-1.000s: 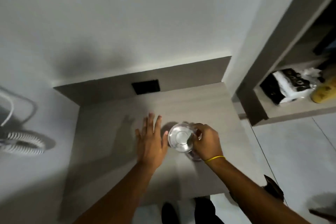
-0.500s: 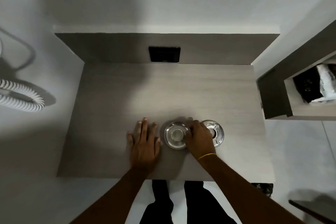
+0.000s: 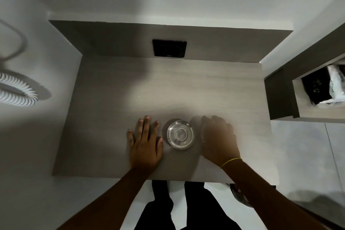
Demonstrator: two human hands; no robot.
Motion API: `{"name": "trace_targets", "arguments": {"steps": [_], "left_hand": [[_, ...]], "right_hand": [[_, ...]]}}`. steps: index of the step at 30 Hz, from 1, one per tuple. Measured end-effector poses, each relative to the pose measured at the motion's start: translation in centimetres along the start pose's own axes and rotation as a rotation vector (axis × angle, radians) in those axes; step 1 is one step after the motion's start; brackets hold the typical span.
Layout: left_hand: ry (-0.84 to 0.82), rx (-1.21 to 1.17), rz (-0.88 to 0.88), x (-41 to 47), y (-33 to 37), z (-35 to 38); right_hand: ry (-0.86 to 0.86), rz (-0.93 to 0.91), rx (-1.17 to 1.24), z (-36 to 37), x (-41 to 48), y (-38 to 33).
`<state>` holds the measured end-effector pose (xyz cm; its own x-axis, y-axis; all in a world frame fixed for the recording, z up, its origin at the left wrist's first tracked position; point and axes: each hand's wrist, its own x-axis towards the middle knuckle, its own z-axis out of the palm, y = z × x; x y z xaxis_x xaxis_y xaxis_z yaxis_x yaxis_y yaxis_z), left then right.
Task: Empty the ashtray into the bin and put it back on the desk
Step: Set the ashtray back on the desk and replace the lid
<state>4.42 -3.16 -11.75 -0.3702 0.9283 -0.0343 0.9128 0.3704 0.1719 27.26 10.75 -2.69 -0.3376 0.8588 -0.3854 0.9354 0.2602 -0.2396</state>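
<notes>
The ashtray [image 3: 180, 135] sits upright near the tabletop's [image 3: 115, 99] front edge, apparently empty, between the left hand [image 3: 145, 143], flat and spread beside it, and the blurred right hand [image 3: 218, 137], whose grip I cannot tell, so the job looks about finished.

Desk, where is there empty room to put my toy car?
The grey wooden desk is bare across the back, between the black wall socket and the hands, and along its left side. The front middle is crowded: the left hand, the round shiny metal ashtray and the blurry right hand sit side by side.
</notes>
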Motion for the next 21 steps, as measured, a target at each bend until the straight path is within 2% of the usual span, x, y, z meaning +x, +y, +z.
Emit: {"name": "trace_targets", "arguments": {"steps": [4, 8, 12, 16, 21], "left_hand": [[0.031, -0.010, 0.010, -0.2, -0.2, 0.3], [0.024, -0.031, 0.010, 0.1, -0.1, 0.2], [-0.002, -0.018, -0.005, 0.0, 0.0, -0.1], [-0.008, -0.019, -0.006, 0.0, 0.0, 0.0], [-0.004, 0.010, 0.013, -0.1, -0.2, 0.0]], "right_hand": [[-0.062, 0.014, -0.086, -0.4, 0.6, -0.3], [-0.017, 0.042, 0.030, -1.9, 0.6, -1.2], [0.056, -0.066, 0.068, -1.9, -0.4, -4.4], [-0.030, -0.182, 0.002, -0.8, -1.1, -8.1], [-0.074, -0.216, -0.086, 0.6, -0.2, -9.4]]}}
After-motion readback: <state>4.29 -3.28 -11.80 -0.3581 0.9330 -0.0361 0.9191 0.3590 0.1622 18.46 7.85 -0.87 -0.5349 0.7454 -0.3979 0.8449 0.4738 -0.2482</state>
